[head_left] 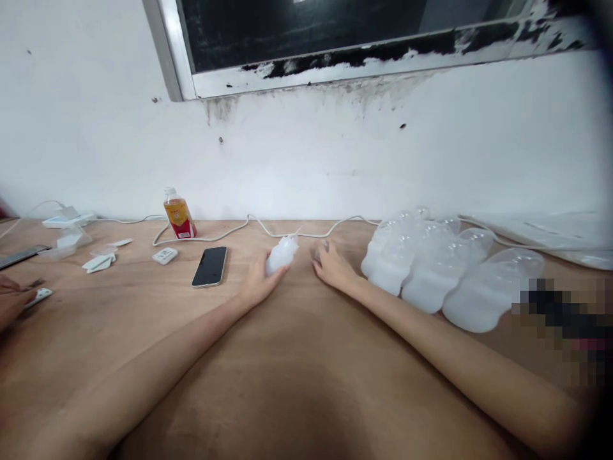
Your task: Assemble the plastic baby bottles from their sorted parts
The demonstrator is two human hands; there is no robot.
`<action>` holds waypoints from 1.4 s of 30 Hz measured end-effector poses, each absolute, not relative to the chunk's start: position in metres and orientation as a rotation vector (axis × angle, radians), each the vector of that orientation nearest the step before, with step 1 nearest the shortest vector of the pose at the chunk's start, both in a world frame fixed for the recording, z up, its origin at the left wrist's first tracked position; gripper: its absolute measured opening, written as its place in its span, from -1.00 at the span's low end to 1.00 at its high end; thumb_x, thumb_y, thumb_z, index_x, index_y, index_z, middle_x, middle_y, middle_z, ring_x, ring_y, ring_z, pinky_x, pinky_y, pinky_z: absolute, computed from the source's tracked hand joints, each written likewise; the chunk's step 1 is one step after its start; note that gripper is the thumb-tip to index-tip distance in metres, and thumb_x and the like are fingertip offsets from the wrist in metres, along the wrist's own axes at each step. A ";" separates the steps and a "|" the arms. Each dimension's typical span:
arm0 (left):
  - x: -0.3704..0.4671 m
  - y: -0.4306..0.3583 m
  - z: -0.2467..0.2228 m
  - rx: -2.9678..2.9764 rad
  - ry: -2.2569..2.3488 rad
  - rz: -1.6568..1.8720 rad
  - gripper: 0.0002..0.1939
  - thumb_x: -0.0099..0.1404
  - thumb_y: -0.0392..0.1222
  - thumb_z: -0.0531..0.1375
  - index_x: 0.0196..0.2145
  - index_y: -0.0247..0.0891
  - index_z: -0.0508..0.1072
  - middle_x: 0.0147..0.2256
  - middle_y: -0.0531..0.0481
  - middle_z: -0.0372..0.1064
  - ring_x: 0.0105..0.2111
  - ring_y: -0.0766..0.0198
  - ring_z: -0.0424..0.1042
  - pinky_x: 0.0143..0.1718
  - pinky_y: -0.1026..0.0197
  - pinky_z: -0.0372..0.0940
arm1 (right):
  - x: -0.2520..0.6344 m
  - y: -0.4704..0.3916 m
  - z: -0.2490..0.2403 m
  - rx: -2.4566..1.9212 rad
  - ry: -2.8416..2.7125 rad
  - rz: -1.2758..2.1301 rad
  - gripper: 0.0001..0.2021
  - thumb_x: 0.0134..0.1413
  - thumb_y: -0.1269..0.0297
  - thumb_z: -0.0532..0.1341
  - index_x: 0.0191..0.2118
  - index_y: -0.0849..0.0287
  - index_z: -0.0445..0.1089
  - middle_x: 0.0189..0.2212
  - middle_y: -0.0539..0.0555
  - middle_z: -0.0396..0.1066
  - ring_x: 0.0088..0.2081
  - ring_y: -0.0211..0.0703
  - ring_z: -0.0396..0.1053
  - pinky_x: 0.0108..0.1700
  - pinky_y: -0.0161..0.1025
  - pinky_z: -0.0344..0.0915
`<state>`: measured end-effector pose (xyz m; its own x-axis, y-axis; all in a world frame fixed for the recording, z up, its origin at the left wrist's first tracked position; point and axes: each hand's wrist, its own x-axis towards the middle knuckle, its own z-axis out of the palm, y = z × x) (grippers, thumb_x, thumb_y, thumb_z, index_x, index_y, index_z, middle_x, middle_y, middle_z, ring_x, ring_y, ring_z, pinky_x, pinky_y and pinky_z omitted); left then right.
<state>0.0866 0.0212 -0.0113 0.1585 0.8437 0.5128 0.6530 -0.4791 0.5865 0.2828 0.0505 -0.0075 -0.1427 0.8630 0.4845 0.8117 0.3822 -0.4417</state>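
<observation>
My left hand (pixel 265 276) is wrapped round a whitish translucent plastic piece (pixel 282 254) with a jagged top, just above the wooden table (pixel 287 358). To its right, my right hand (pixel 330 263) has its fingers curled round a small clear object, too small to make out. The two hands are apart. Beside my right forearm lie several translucent white rounded plastic pieces (pixel 431 265), grouped in overlapping rows.
A phone (pixel 209 266), a small white device (pixel 165 255) and a drink bottle (pixel 179 216) are left of my hands. A white cable (pixel 323 235) runs along the wall. At the far left, another person's hands (pixel 13 299) hold a white item.
</observation>
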 end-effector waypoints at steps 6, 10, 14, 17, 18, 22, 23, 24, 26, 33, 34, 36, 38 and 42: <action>0.090 0.019 -0.010 2.228 1.374 1.171 -0.58 0.14 0.03 0.06 -0.11 -0.26 0.20 -0.16 -0.07 0.31 -0.18 0.18 0.32 -0.22 0.14 0.25 | 0.281 0.044 -0.010 -1.392 -1.953 0.239 -0.77 -0.06 0.27 0.13 -0.21 0.19 0.25 -0.27 0.16 0.28 -0.28 -0.04 0.31 -0.23 -0.12 0.24; 0.090 0.020 -0.009 2.264 1.351 1.159 -0.57 0.12 0.02 0.08 -0.11 -0.26 0.23 -0.15 -0.06 0.32 -0.17 0.17 0.32 -0.19 0.14 0.24 | 0.282 0.044 0.003 -1.380 -1.736 0.287 -0.65 0.16 0.15 -0.25 -0.03 0.21 -0.01 -0.25 0.16 0.25 -0.38 -0.22 0.33 -0.44 -0.28 0.29; 0.089 0.014 -0.007 2.389 1.331 1.047 -0.51 0.11 0.08 0.07 -0.05 -0.19 0.20 -0.14 -0.03 0.33 -0.19 0.15 0.34 -0.21 0.14 0.24 | 0.277 0.033 0.010 -1.132 -1.793 0.242 -0.68 0.14 0.16 -0.15 -0.02 0.15 -0.02 -0.17 0.14 0.21 -0.24 -0.20 0.28 -0.34 -0.29 0.27; 0.088 0.009 -0.005 2.478 1.370 0.932 -0.51 0.10 0.10 0.06 -0.06 -0.19 0.21 -0.19 -0.04 0.36 -0.25 0.14 0.37 -0.25 0.15 0.24 | 0.273 0.019 0.011 -1.028 -1.947 0.192 -0.77 0.08 0.24 -0.02 -0.14 0.17 0.13 -0.20 0.13 0.24 -0.21 -0.14 0.24 -0.23 -0.21 0.22; 0.087 0.008 -0.005 2.495 1.382 0.904 -0.51 0.10 0.11 0.06 -0.06 -0.19 0.21 -0.20 -0.04 0.37 -0.25 0.14 0.37 -0.25 0.15 0.24 | 0.271 0.016 0.011 -1.045 -1.951 0.190 -0.78 0.07 0.26 -0.02 -0.15 0.19 0.14 -0.22 0.13 0.26 -0.22 -0.13 0.24 -0.22 -0.18 0.21; 0.087 0.005 -0.004 2.502 1.403 0.875 -0.51 0.13 0.11 0.03 -0.05 -0.21 0.20 -0.19 -0.06 0.36 -0.24 0.14 0.37 -0.25 0.17 0.23 | 0.269 0.010 0.009 -1.102 -1.876 0.238 -0.76 0.07 0.24 0.00 -0.14 0.21 0.12 -0.26 0.15 0.27 -0.23 -0.09 0.25 -0.24 -0.15 0.21; 0.087 0.005 -0.004 2.498 1.404 0.883 -0.51 0.13 0.10 0.03 -0.05 -0.21 0.20 -0.19 -0.06 0.36 -0.24 0.14 0.37 -0.25 0.17 0.23 | 0.268 0.010 0.009 -1.101 -1.858 0.253 -0.74 0.06 0.22 0.01 -0.13 0.21 0.11 -0.25 0.15 0.26 -0.22 -0.09 0.25 -0.25 -0.15 0.21; 0.088 0.004 -0.004 2.492 1.404 0.899 -0.51 0.13 0.10 0.03 -0.05 -0.21 0.20 -0.19 -0.07 0.36 -0.24 0.14 0.36 -0.25 0.17 0.23 | 0.268 0.011 0.008 -1.095 -1.850 0.266 -0.73 0.06 0.21 0.02 -0.12 0.21 0.10 -0.25 0.15 0.26 -0.21 -0.08 0.24 -0.26 -0.15 0.22; 0.089 0.003 -0.004 2.479 1.385 0.939 -0.52 0.13 0.08 0.03 -0.05 -0.23 0.20 -0.18 -0.07 0.35 -0.25 0.14 0.36 -0.25 0.18 0.22 | 0.268 0.012 0.009 -1.075 -1.864 0.270 -0.71 0.05 0.20 0.03 -0.12 0.20 0.09 -0.24 0.16 0.25 -0.20 -0.07 0.24 -0.26 -0.15 0.22; 0.094 -0.001 0.004 2.246 1.293 1.013 -0.55 0.11 0.06 0.07 -0.13 -0.29 0.32 -0.24 -0.07 0.38 -0.29 0.17 0.35 -0.28 0.20 0.21 | 0.265 0.005 0.016 -1.054 -1.970 0.053 -0.74 0.08 0.25 -0.03 -0.12 0.26 0.07 -0.25 0.20 0.25 -0.22 -0.08 0.24 -0.21 -0.11 0.19; 0.095 -0.001 0.006 2.200 1.244 1.008 -0.56 0.10 0.06 0.08 -0.16 -0.30 0.34 -0.26 -0.06 0.38 -0.29 0.18 0.35 -0.28 0.21 0.21 | 0.265 0.003 0.017 -1.062 -1.965 0.034 -0.76 0.08 0.27 -0.04 -0.13 0.26 0.08 -0.24 0.20 0.25 -0.22 -0.09 0.24 -0.20 -0.11 0.18; 0.096 -0.001 0.008 2.083 1.147 0.976 -0.59 0.09 0.05 0.09 -0.22 -0.32 0.37 -0.33 -0.04 0.39 -0.35 0.21 0.35 -0.36 0.25 0.21 | 0.265 0.000 0.017 -1.061 -1.941 0.003 -0.78 0.08 0.27 -0.04 -0.15 0.24 0.09 -0.24 0.19 0.25 -0.23 -0.10 0.23 -0.19 -0.11 0.17; 0.097 -0.001 0.009 1.902 1.063 0.922 -0.59 0.08 0.06 0.09 -0.27 -0.36 0.37 -0.45 -0.01 0.37 -0.46 0.27 0.34 -0.48 0.30 0.19 | 0.265 -0.002 0.016 -1.047 -1.920 -0.013 -0.79 0.08 0.27 -0.04 -0.17 0.22 0.10 -0.26 0.17 0.24 -0.23 -0.11 0.22 -0.19 -0.12 0.17; 0.100 -0.003 0.006 1.560 0.858 0.854 -0.56 0.09 0.06 0.08 -0.26 -0.41 0.31 -0.57 0.01 0.30 -0.63 0.36 0.29 -0.63 0.35 0.12 | 0.267 -0.001 0.018 -0.990 -1.919 -0.017 -0.79 0.08 0.26 -0.04 -0.17 0.22 0.09 -0.26 0.15 0.21 -0.27 -0.15 0.22 -0.26 -0.19 0.20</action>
